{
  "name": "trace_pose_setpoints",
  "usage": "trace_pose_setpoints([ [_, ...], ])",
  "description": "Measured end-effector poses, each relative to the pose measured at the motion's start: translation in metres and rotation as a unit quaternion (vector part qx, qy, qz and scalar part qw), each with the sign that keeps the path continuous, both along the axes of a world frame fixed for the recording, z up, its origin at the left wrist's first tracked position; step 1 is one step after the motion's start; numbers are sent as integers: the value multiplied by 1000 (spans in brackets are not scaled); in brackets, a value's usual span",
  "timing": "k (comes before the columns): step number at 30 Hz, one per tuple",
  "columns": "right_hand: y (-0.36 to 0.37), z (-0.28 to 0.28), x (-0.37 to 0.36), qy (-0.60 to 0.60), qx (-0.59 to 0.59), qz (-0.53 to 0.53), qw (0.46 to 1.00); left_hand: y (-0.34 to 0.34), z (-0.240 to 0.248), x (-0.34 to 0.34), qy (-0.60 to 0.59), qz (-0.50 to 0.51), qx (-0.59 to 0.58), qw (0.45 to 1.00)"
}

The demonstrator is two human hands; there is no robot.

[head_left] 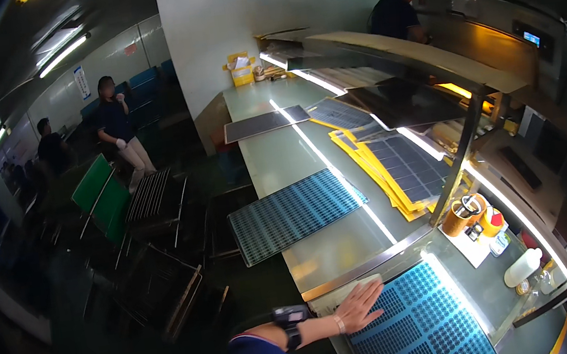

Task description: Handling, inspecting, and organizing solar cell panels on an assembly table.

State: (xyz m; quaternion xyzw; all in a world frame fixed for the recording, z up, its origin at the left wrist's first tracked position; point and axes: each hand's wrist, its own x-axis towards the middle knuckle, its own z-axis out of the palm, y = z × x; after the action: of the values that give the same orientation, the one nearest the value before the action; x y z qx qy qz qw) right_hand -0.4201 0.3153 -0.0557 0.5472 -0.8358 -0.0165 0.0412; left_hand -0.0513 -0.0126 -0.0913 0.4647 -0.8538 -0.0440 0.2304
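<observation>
My left hand [359, 309] lies with its fingers stretched out over the left edge of a blue sheet with dense rows of dark patterned shapes [420, 324]. A strap with a dark device [291, 321] sits on that forearm. A pale, whitish thing [362, 282] shows just beyond the fingers; its kind is unclear. My right hand is out of view. A second blue patterned sheet [296, 213] rests farther along the bench, jutting over its left edge.
Dark panels on yellow sheets [405, 167] lie at the bench's right. Nearer stand an orange cup of tools [457, 218] and a white bottle [523, 268]. A shelf [419, 56] overhangs the bench. Metal racks [168, 287] stand left. People [118, 124] are farther off.
</observation>
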Motion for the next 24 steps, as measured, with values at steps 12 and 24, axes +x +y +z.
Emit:
trace_pose_setpoints([
  [12,103,-55,20,-68,-219,-150,962,34,-11,21,-68,-2,130,989],
  [24,43,-21,-47,-13,-324,-169,931,4,22,-51,-15,-24,-21,999],
])
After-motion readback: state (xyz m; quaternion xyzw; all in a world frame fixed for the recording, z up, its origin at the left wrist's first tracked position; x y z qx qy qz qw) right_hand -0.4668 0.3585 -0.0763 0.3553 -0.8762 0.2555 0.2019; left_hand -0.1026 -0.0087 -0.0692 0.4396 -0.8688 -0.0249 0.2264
